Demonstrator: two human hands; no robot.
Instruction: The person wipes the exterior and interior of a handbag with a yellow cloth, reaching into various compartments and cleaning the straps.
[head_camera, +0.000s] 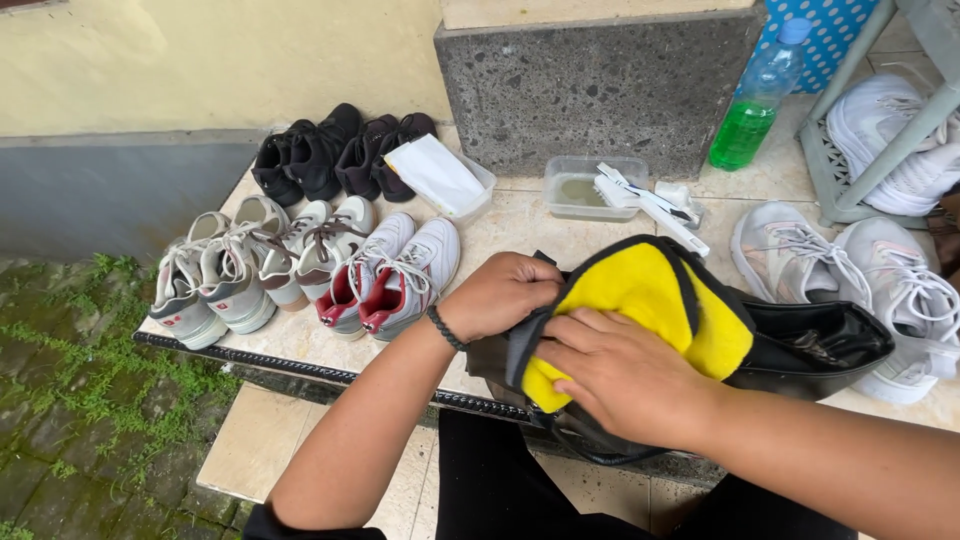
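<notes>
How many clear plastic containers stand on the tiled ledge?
2. One container holding a white packet stands beside the dark shoes; another container with cloudy liquid stands near the stone block. Others may be hidden.

Yellow cloth (650, 290) draped over black shoe (820, 345) — on its side.

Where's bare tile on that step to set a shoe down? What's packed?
Free: the tile between the red-lined white sneakers and the clear tub; a smaller patch between the green bottle and grey sneakers. Crowded: the left end, two rows of shoes. The left hand and right hand hold the yellow cloth on the black shoe.
</notes>
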